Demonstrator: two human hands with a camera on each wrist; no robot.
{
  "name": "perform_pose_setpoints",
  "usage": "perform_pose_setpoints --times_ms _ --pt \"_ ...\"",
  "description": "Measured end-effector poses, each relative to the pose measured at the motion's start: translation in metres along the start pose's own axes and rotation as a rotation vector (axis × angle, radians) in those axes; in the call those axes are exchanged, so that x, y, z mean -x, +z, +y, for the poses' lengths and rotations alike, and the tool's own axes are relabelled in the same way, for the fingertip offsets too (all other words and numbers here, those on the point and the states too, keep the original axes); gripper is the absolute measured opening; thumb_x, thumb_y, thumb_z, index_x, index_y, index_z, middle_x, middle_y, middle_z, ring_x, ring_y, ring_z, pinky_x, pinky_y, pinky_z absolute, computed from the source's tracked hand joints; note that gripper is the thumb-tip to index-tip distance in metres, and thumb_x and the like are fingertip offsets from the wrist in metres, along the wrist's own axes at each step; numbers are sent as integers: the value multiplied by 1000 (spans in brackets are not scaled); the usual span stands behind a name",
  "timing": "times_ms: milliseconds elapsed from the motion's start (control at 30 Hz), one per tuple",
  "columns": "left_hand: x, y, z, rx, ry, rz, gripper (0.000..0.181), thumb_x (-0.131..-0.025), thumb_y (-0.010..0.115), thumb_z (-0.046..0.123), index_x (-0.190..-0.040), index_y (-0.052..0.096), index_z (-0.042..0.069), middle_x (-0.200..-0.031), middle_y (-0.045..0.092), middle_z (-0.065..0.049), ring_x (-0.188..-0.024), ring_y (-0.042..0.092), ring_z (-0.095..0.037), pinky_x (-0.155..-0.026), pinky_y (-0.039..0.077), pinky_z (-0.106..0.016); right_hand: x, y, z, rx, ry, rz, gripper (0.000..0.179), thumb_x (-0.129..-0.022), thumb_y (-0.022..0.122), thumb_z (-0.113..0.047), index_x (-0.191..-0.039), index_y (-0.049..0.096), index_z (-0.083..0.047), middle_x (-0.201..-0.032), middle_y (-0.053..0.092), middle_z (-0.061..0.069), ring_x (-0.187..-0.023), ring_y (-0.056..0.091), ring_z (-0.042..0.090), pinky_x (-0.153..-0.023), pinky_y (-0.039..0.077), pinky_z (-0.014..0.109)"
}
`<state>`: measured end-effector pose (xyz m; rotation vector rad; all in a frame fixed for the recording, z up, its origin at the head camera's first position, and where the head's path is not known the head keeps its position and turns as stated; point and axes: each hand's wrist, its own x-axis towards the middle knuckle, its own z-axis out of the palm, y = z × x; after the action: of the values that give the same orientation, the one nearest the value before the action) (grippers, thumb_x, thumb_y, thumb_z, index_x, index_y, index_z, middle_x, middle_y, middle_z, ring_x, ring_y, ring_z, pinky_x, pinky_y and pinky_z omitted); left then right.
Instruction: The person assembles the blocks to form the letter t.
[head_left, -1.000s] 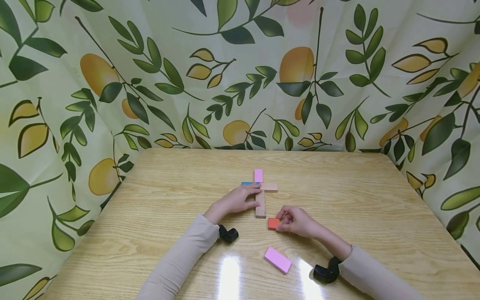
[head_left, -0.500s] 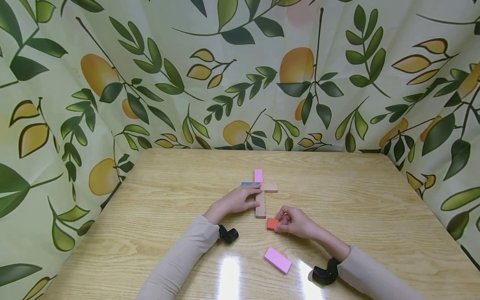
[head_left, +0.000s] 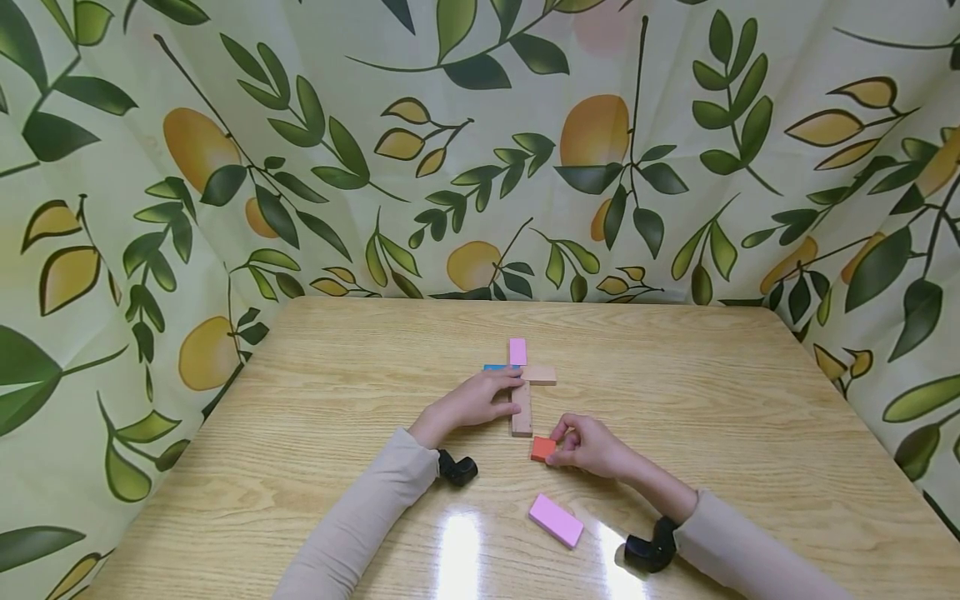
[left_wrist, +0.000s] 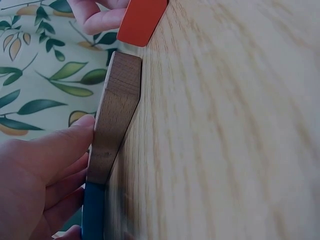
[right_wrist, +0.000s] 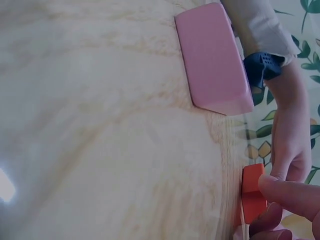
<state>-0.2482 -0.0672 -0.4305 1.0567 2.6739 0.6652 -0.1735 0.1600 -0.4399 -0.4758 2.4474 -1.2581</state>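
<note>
My left hand (head_left: 474, 400) rests on the laid-out blocks, its thumb on the long wooden block (head_left: 522, 421) and its fingers reaching over the blue block (head_left: 495, 367). In the left wrist view the blue block (left_wrist: 93, 210) touches the end of the wooden block (left_wrist: 117, 105). Between thumb and fingers, my right hand (head_left: 594, 446) pinches a small red-orange block (head_left: 542, 448) on the table, just beyond the near end of the long block and slightly apart from it. A pink block (head_left: 517, 351) and a pale wooden block (head_left: 540, 375) adjoin the far end.
A larger pink block (head_left: 556, 521) lies slanted on the wooden table (head_left: 360, 333), closer to me than the red one. Black cameras sit at both wrists. Behind the table hangs a leaf-and-fruit patterned cloth (head_left: 480, 192).
My right hand has slid the red-orange block a little to the left, closer to the line of the long wooden block, and turned it slightly. The left hand has stayed in place.
</note>
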Motion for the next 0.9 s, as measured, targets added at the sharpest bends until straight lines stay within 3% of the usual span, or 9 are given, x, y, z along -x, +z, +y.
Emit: perform_pose_setpoints --times_ms 900 --pt "0 -2 2 18 6 -2 49 -96 59 27 -138 51 4 -154 41 -9 -146 35 -26 -121 29 -40 -1 7 -5 -9 52 40 25 -79 77 -12 -89 57 0 -61 52 -4 -55 46 9 -48 36 18"
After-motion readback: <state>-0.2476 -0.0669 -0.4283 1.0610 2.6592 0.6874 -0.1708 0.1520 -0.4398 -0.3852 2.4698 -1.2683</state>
